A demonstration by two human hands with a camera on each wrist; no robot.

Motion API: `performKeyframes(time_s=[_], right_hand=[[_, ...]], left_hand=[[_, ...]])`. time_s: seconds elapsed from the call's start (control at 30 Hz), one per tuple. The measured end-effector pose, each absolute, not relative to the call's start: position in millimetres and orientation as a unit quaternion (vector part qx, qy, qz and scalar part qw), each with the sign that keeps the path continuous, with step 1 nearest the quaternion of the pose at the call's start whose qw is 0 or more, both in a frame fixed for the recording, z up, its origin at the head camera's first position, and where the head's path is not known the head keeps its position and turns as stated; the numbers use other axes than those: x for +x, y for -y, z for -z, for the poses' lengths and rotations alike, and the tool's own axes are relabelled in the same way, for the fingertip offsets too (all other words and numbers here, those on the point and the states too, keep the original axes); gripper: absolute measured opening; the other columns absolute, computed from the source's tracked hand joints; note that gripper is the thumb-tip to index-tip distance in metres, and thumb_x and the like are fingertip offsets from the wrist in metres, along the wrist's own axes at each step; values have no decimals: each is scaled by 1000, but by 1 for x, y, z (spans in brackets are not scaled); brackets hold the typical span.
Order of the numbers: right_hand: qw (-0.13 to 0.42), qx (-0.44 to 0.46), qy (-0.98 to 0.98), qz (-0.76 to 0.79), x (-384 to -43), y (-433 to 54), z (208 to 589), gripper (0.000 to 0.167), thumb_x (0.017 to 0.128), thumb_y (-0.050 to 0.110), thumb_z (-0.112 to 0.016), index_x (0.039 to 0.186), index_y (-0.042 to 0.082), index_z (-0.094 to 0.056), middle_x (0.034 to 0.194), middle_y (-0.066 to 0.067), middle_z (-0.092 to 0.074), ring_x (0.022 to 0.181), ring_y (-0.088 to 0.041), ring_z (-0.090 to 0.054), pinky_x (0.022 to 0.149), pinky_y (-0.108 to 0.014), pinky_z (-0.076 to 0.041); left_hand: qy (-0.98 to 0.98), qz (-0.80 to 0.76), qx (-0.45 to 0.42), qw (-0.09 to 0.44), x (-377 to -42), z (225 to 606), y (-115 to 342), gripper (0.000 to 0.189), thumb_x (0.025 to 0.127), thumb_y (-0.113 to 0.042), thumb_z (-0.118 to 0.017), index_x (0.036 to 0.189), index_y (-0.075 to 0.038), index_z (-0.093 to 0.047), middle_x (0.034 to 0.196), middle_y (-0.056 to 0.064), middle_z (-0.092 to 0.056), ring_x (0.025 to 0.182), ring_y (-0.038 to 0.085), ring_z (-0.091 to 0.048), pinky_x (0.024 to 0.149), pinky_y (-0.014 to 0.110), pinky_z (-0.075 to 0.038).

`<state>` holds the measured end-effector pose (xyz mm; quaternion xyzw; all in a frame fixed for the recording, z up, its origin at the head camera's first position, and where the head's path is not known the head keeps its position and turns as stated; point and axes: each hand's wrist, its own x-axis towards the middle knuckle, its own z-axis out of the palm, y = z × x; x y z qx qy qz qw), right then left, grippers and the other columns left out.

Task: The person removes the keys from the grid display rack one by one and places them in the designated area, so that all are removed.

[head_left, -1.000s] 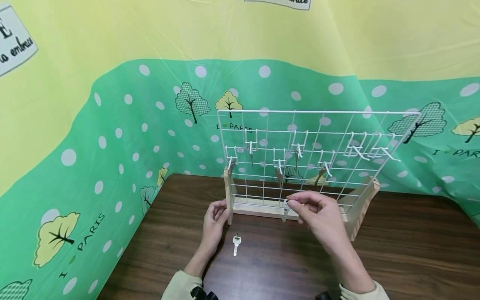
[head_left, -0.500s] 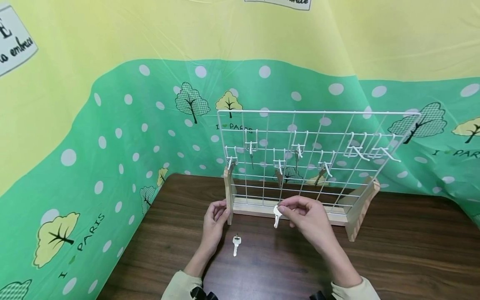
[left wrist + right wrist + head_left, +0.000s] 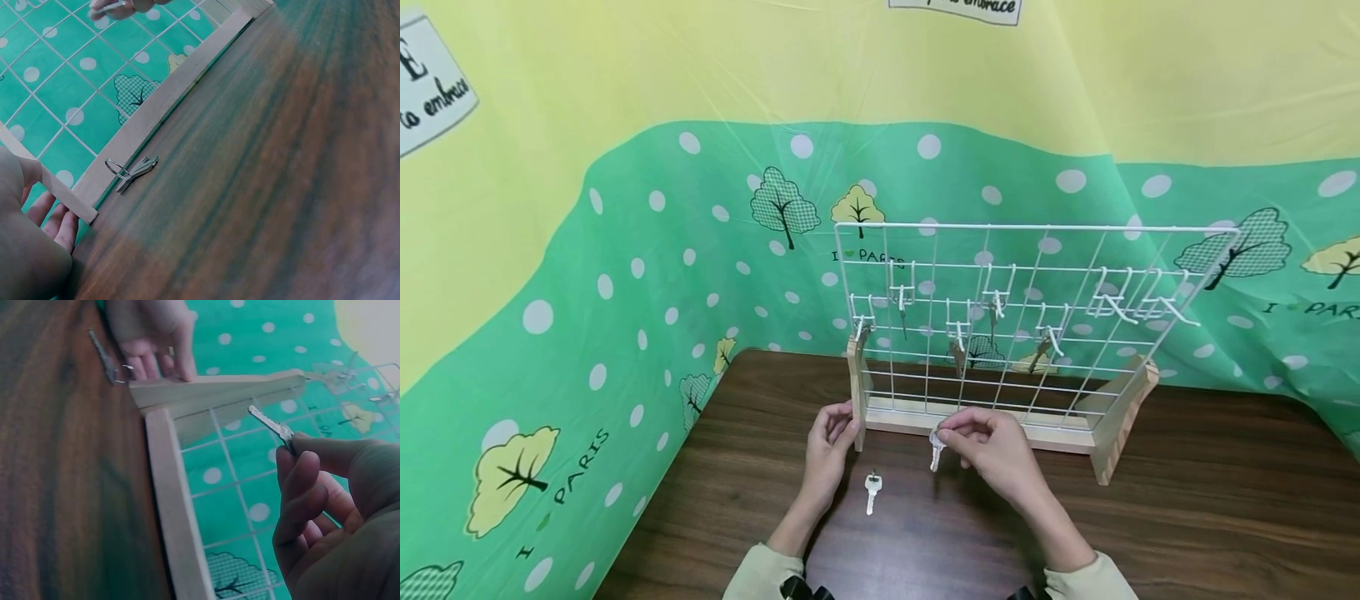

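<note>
A silver key (image 3: 937,454) is pinched between the thumb and fingers of my right hand (image 3: 992,450), in front of the rack's base and above the table. In the right wrist view the blade of that key (image 3: 269,424) points away from the fingertips. My left hand (image 3: 829,450) grips the wooden left end panel (image 3: 857,392) of a white wire grid rack (image 3: 1037,226), thumb on one face and fingers on the other. Just right of the left hand, a second key (image 3: 872,492) lies on the table, its small ring (image 3: 114,167) visible in the left wrist view.
Several white hooks hang on the grid; keys hang from some, such as the key (image 3: 957,358) in the middle. Two hooks at the right, including one hook (image 3: 1112,307), carry no key. A patterned cloth (image 3: 647,242) surrounds the dark wooden table (image 3: 1225,500).
My right hand has moved left and a little nearer with the key pinched in it. The left hand, the rack and the lying key have stayed in place.
</note>
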<state>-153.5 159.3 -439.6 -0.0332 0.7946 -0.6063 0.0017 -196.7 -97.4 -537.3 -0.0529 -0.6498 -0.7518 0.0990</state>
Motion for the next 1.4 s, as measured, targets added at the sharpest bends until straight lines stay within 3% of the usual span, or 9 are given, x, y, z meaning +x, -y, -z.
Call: performKeyframes(time_s=[0.17,0.43,0.67,1.0,1.17,1.4], right_hand=[[30,-41,-804,592,-155,-155,450,7,97,2,-83,103,-1,-80,87,-10,-77,59,-14,-59,54,-23,-49],[61,-47,-803,591,-155,-147,467,8,96,3,-84,102,-1,-80,87,-7,-79,59,-14,-59,54,-26,-53],[71,-56,-804,587,-154,-134,485,9,93,7,-88,97,4,-80,84,-10,-78,56,-12,-57,52,-22,-49],[69,-63,-819,566,-151,-128,502,9,92,6,-89,92,6,-80,79,-3,-76,54,-11,-57,50,-21,-47],[45,-63,-837,542,-152,-126,508,11,89,6,-91,87,10,-81,76,2,-75,55,-7,-55,50,-19,-44],[-50,-96,-866,487,-152,-125,520,19,84,7,-94,78,18,-81,68,15,-66,55,1,-49,51,-19,-40]], left_hand=[[647,754,-54,99,-197,538,98,29,107,7,-65,130,19,-55,141,31,-63,124,12,-64,107,18,-54],[645,756,-54,95,-196,538,99,29,107,6,-65,131,19,-54,142,30,-63,126,13,-63,108,19,-53],[646,755,-54,97,-196,537,98,29,106,7,-65,131,19,-55,142,30,-63,125,12,-63,108,18,-53],[650,753,-47,95,-196,538,98,29,107,5,-65,131,18,-55,143,30,-63,129,18,-62,110,19,-52],[650,753,-47,96,-196,539,98,29,107,6,-65,131,19,-55,143,30,-63,129,16,-62,111,19,-51],[650,753,-46,94,-198,539,98,29,107,7,-64,131,19,-55,141,29,-63,125,11,-63,110,19,-52]])
